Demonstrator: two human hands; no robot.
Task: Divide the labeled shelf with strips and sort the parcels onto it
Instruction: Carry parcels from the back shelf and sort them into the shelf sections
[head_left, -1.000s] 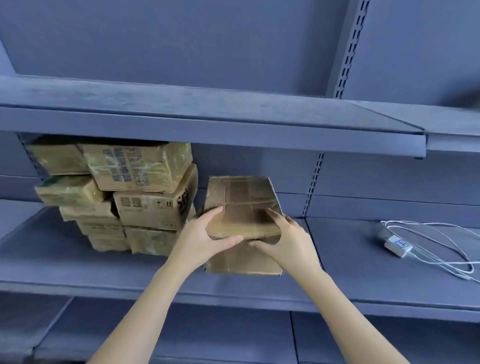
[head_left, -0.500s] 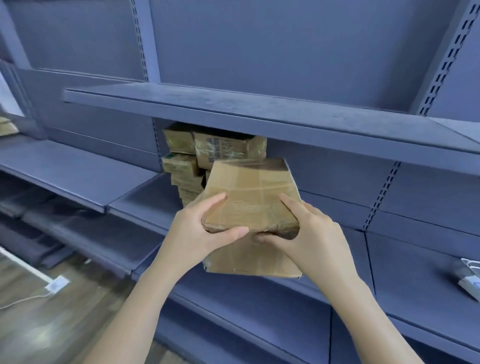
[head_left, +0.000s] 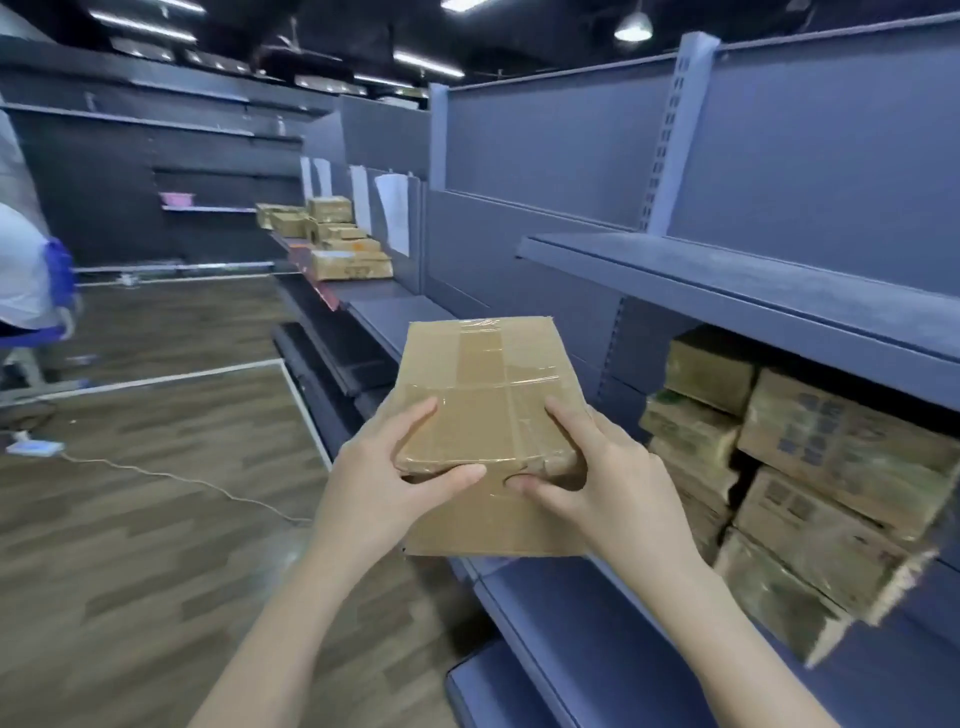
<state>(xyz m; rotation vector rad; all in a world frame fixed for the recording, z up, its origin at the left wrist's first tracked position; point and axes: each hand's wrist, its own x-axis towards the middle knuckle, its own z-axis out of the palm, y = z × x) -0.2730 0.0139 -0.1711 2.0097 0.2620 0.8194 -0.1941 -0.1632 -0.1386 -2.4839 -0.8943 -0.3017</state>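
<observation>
I hold a taped brown cardboard parcel (head_left: 485, 384) in front of me, clear of the shelves, over the aisle edge. My left hand (head_left: 384, 478) grips its near left corner and my right hand (head_left: 597, 473) grips its near right corner, thumbs on the front face. A stack of several parcels (head_left: 810, 478) sits on the blue shelf (head_left: 571, 613) at my right, under an upper shelf (head_left: 727, 280). Further down the aisle, more parcels (head_left: 343, 244) lie on a far shelf with white paper labels (head_left: 395, 213) hanging above it.
The wooden floor (head_left: 156, 519) at left carries a white cable and power strip (head_left: 34, 448). A person in white with blue gloves (head_left: 31, 270) stands at the far left edge. A pink basin (head_left: 176, 198) rests on a distant shelf.
My view has swung left, away from the shelf face toward the aisle. The parcel has come off the shelf with both hands still on it; the stack now lies to my right.
</observation>
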